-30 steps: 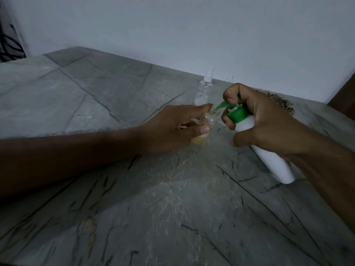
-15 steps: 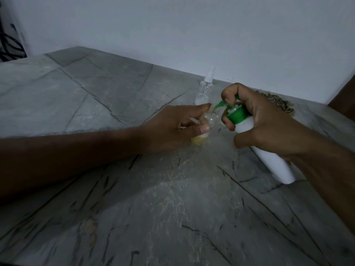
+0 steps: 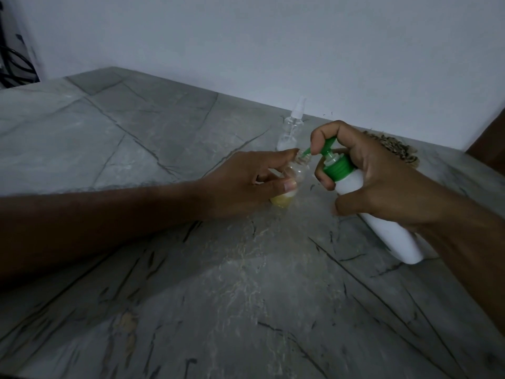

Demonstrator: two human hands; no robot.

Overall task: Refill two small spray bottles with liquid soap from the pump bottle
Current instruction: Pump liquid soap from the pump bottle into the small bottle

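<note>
My left hand point(image 3: 240, 184) grips a small clear spray bottle point(image 3: 296, 173) with its cap off; it stands tilted on the table and holds a little yellow soap at its base. My right hand point(image 3: 382, 181) is wrapped around the white pump bottle point(image 3: 390, 231), which leans toward the small bottle. My forefinger rests on the green pump head point(image 3: 326, 149), and the green nozzle tip sits at the small bottle's open neck. A second small clear spray bottle point(image 3: 292, 127), with its white sprayer on, stands upright just behind.
The grey stone-patterned table point(image 3: 164, 269) meets a white wall at the back. A brownish crumpled heap point(image 3: 396, 149) lies behind my right hand near the wall. Dark cables hang at the far left edge. A dark brown surface shows at the right edge.
The green pump head has risen, so the stem shows more above the collar. Both hands and both bottles stay in about the same place.
</note>
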